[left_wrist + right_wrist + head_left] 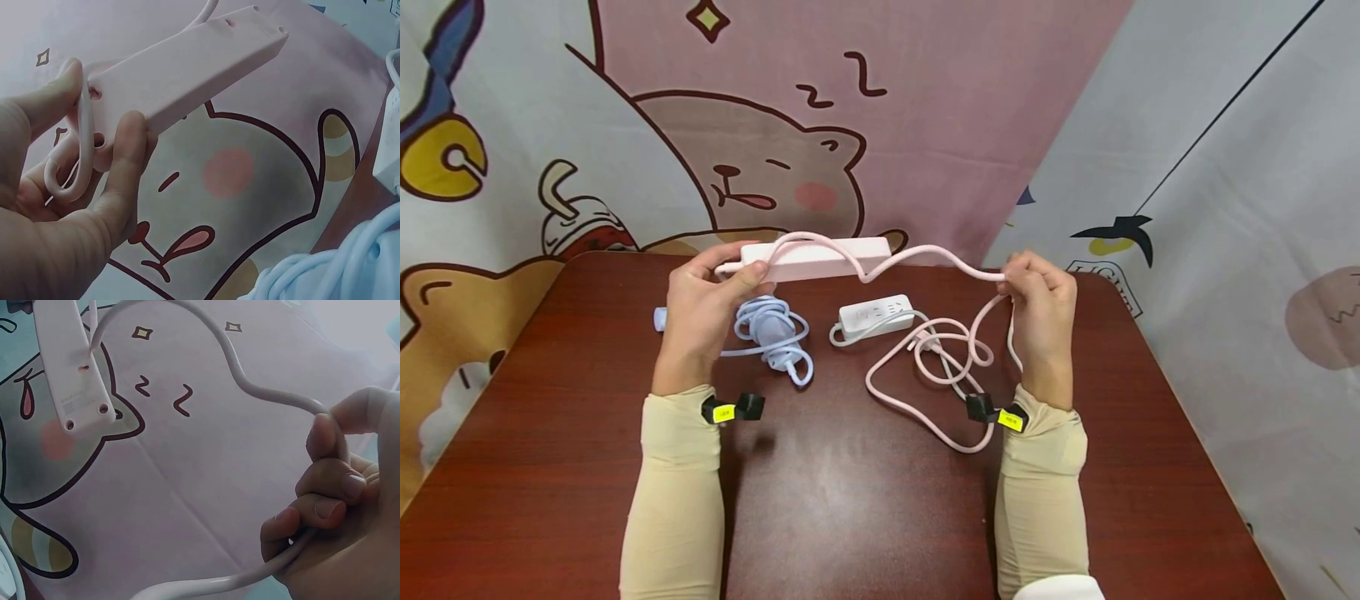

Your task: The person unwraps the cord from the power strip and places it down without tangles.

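My left hand (703,304) grips one end of a pink power strip (827,258), raised over the back of the table. In the left wrist view the thumb presses a loop of the strip's cord (84,137) against that end, and the fingers support the strip (187,75) from below. My right hand (1041,312) holds the pink cord farther along, with its fingers curled round it in the right wrist view (337,481). Between the hands the cord (940,250) runs in a wavy line past the strip. The rest of it hangs from the right hand to loose coils (925,417) on the table.
A blue plug device with its cord wound round it (771,333) lies below the left hand. A white power strip (876,317) with a grey-white cord lies mid-table, its cord running under the pink coils. A printed cloth (962,125) hangs behind the table (842,517).
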Available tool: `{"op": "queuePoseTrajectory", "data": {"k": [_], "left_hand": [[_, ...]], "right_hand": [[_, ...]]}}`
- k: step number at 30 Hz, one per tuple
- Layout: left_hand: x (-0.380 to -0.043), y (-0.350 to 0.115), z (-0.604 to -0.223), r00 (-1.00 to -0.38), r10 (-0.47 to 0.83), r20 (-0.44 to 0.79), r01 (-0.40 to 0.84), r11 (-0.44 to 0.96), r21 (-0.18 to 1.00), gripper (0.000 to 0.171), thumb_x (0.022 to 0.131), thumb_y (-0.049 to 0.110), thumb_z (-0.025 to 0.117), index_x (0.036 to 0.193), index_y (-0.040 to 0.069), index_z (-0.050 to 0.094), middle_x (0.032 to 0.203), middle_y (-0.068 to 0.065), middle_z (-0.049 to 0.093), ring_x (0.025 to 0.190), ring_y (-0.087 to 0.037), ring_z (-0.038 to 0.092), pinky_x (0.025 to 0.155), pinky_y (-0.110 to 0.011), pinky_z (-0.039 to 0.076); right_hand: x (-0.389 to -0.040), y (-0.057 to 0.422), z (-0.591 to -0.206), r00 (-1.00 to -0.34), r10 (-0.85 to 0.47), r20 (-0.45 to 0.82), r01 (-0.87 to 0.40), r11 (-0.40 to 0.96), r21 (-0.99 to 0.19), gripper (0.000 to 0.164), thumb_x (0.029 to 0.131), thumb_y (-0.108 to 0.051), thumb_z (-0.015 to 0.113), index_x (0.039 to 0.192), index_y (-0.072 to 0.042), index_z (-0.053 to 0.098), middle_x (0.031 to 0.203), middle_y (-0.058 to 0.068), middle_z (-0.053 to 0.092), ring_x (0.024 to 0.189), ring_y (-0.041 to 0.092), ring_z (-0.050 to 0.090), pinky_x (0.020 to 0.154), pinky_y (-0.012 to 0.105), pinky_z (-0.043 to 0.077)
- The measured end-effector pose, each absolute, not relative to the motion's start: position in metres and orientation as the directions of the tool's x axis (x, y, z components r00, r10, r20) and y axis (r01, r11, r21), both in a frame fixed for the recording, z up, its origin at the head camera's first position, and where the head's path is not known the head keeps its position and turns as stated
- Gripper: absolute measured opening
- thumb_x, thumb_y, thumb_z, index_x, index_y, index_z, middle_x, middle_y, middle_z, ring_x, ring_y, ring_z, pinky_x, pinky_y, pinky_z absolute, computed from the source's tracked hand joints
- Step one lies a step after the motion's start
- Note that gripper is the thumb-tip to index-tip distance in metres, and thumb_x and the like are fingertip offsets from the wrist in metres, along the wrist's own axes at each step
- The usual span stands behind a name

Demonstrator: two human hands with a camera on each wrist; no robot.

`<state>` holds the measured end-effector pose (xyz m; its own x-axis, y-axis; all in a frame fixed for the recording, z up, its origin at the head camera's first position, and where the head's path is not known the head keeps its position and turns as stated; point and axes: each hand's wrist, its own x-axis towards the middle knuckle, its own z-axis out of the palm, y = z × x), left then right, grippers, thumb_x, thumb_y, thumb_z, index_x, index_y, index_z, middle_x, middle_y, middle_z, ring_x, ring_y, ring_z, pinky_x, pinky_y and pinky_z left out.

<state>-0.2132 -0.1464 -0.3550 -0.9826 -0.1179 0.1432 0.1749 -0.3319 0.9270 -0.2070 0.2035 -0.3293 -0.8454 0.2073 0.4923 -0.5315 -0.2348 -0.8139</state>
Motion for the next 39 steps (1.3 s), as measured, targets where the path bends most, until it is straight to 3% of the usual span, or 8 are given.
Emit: {"op": "queuePoseTrajectory", "data": {"k": [4,10,14,17,27,33,39], "left_hand": [[-0.215,-0.145,-0.355,-0.982,-0.140,0.126,0.170,-0.376,0.911,0.023,0.085,0.002,0.080,0.107,0.007,0.074,0.100,-0.008,0.068,0.080,-0.014,0.072,0.073,-0.028,0.063],[-0.217,-0.144,-0.354,-0.977,-0.192,0.094,0.170,-0.433,0.885,0.021,0.084,0.004,0.081,0.104,0.005,0.074,0.101,-0.009,0.067,0.078,-0.014,0.072,0.072,-0.028,0.064],[-0.219,-0.145,-0.354,-0.967,-0.238,0.086,0.192,-0.466,0.864,0.016,0.085,0.007,0.080,0.100,0.004,0.074,0.100,-0.010,0.067,0.079,-0.015,0.072,0.069,-0.030,0.064],[-0.220,-0.145,-0.354,-0.960,-0.266,0.087,0.209,-0.473,0.856,0.012,0.088,0.007,0.079,0.099,0.003,0.074,0.102,-0.011,0.066,0.080,-0.016,0.072,0.068,-0.031,0.064],[-0.219,-0.146,-0.352,-0.953,-0.293,0.077,0.207,-0.447,0.870,0.011,0.095,0.012,0.071,0.103,0.005,0.072,0.102,-0.010,0.064,0.084,-0.013,0.070,0.076,-0.029,0.063],[-0.219,-0.146,-0.351,-0.942,-0.326,0.077,0.234,-0.475,0.848,0.016,0.095,0.015,0.071,0.107,0.005,0.071,0.106,-0.012,0.061,0.091,-0.015,0.069,0.082,-0.025,0.062],[-0.221,-0.146,-0.352,-0.925,-0.362,0.118,0.297,-0.493,0.818,0.016,0.096,0.017,0.069,0.104,0.003,0.070,0.107,-0.012,0.059,0.091,-0.016,0.070,0.082,-0.028,0.063]], "right_hand": [[-0.206,0.206,-0.330,-0.822,0.170,0.543,-0.569,-0.283,-0.772,0.028,0.080,0.013,0.039,0.056,0.005,0.051,0.054,-0.001,0.047,0.055,0.015,0.032,0.055,0.024,0.028],[-0.206,0.210,-0.331,-0.816,0.132,0.562,-0.573,-0.314,-0.757,0.028,0.075,0.013,0.036,0.052,0.003,0.047,0.052,0.003,0.044,0.052,0.018,0.037,0.057,0.030,0.032],[-0.206,0.212,-0.331,-0.820,0.092,0.565,-0.561,-0.323,-0.762,0.023,0.071,0.013,0.033,0.049,0.006,0.036,0.049,0.004,0.035,0.051,0.021,0.029,0.056,0.033,0.024],[-0.205,0.214,-0.332,-0.841,0.052,0.539,-0.527,-0.304,-0.794,0.023,0.071,0.014,0.033,0.049,0.006,0.036,0.049,0.003,0.033,0.051,0.022,0.024,0.055,0.035,0.018],[-0.211,0.223,-0.343,-0.929,-0.150,0.338,-0.350,0.057,-0.935,0.019,0.075,0.012,0.040,0.056,0.008,0.040,0.055,0.001,0.032,0.056,0.021,0.025,0.054,0.034,0.018],[-0.218,0.228,-0.352,-0.946,-0.272,0.176,-0.262,0.324,-0.909,0.021,0.083,0.005,0.044,0.063,0.003,0.041,0.061,-0.007,0.036,0.061,0.015,0.033,0.059,0.029,0.029],[-0.223,0.227,-0.360,-0.970,-0.243,0.014,-0.137,0.497,-0.857,0.025,0.091,-0.008,0.051,0.067,-0.002,0.045,0.062,-0.007,0.036,0.062,0.012,0.036,0.060,0.028,0.032]]}}
